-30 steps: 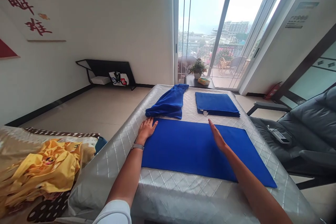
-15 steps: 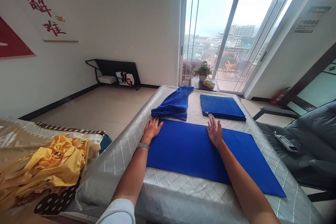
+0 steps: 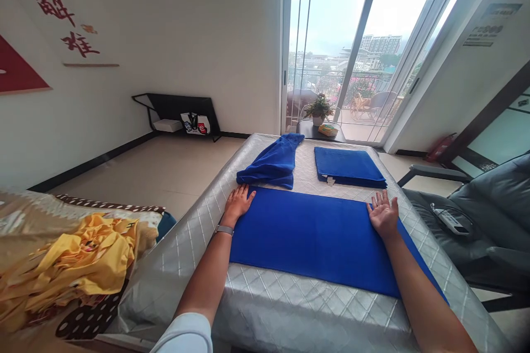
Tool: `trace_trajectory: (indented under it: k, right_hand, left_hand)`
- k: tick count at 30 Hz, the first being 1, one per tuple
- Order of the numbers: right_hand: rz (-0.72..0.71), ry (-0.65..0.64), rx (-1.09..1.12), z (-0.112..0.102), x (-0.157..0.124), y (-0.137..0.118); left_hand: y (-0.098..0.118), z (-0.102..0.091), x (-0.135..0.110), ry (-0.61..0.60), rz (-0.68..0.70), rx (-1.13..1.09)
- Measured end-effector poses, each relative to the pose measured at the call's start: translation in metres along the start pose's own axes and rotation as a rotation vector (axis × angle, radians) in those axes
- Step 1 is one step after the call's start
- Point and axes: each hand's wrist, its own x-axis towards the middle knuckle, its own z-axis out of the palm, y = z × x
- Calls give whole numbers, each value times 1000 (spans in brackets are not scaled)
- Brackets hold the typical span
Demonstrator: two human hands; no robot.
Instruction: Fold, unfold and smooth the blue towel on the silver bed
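Observation:
A blue towel (image 3: 306,242) lies flat and smooth across the silver quilted bed cover. On its far left corner my left hand (image 3: 239,202) rests palm down, fingers spread, with a band on the wrist. My right hand (image 3: 384,214) is over the towel's right part near the far edge, fingers apart and palm partly turned up; whether it touches the cloth is unclear. Beyond the left hand sits a crumpled blue towel (image 3: 271,165). A folded stack of blue towels (image 3: 350,166) with a white tag lies past the right hand.
The silver quilted cover (image 3: 285,309) spans the bed-like surface. Yellow cloth (image 3: 95,256) is heaped on bedding at the left. A dark armchair (image 3: 480,215) at the right holds a power strip (image 3: 453,220). A potted plant (image 3: 318,110) stands by the glass door.
My right hand has slid right along the towel, from near its middle toward the right end. My left hand has stayed on the far left corner.

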Motion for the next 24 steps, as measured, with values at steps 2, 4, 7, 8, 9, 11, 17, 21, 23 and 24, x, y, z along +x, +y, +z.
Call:
trace_trajectory:
  k: [2,4,7,8,9,11,17,21,23,24]
  right_hand:
    - [17,91,196,-23,5,0]
    - [38,171,407,-45,10,0]
    - [59,234,573,-71,15,0]
    - [61,254,595,-77,16,-1]
    - [60,278,611,-83,17,-2]
    - [47,322,630,-90,19,-4]
    - [-73,439,688,-85,16,-16]
    - [-124,390,760,-44,2,-22]
    - [-91,295,753,-6,-10,-21]
    - [-61,225,743,15,-17,-20]
  left_hand:
    - [-1,1,0,3,1,-1]
    - [-1,2,1,7,3,-3]
    - [-2,4,1,15,4,0]
    - [-2,4,1,17,4,2]
    - [-2,4,1,17,4,4]
    - [-2,3,1,17,8,10]
    - [-1,1,1,8,2,14]
    - [-2,3,2,5,5,12]
    - [-2,4,2,11,10,15]
    - [-2,5,3,14,8,17]
